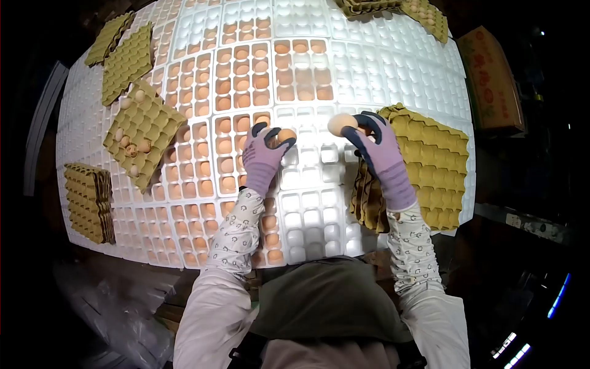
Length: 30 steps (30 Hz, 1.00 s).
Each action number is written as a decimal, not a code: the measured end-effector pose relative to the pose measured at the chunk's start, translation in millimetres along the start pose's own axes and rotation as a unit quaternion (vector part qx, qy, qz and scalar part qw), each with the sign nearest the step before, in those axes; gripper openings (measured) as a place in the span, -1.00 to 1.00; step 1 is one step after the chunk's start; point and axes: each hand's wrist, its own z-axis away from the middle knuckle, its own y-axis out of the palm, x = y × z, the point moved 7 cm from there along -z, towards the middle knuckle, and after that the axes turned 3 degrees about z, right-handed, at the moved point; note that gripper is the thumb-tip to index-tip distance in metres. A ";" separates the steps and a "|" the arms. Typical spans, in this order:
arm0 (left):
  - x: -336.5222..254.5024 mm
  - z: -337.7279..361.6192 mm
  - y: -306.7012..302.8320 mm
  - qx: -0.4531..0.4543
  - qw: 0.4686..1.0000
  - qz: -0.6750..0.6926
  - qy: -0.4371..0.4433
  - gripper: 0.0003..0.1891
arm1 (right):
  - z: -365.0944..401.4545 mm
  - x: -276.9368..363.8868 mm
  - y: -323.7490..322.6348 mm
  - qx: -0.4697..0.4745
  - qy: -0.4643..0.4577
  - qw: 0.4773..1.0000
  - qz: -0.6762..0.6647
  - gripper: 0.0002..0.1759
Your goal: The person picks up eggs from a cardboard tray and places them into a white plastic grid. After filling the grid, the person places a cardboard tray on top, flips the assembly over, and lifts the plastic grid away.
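My left hand (263,158), in a purple glove with dark fingertips, closes thumb and fingers on a brown egg (286,136) over the white foam egg trays (307,188). To its right, my right hand (382,150) in a matching glove pinches a paler, bright-lit egg (342,125) between thumb and fingers. Part of a second brown shape shows behind the right fingers. Rows of brown eggs (227,166) sit in the tray cells left of my left hand. Below and beside my right hand stands a stack of yellow-brown pulp trays (430,169).
On the left, a pulp tray (157,123) holds several eggs, one looking cracked. Another stack of pulp trays (89,203) stands near the table's left edge, with more (129,64) behind. Pulp trays (426,17) also lie at the back right. A cardboard box (491,83) is off to the right.
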 end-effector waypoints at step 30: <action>-59.6 -61.6 104.6 0.117 0.936 -0.198 0.268 -0.24 | 128.8 73.8 -67.8 -0.329 -0.259 0.868 0.267 -0.31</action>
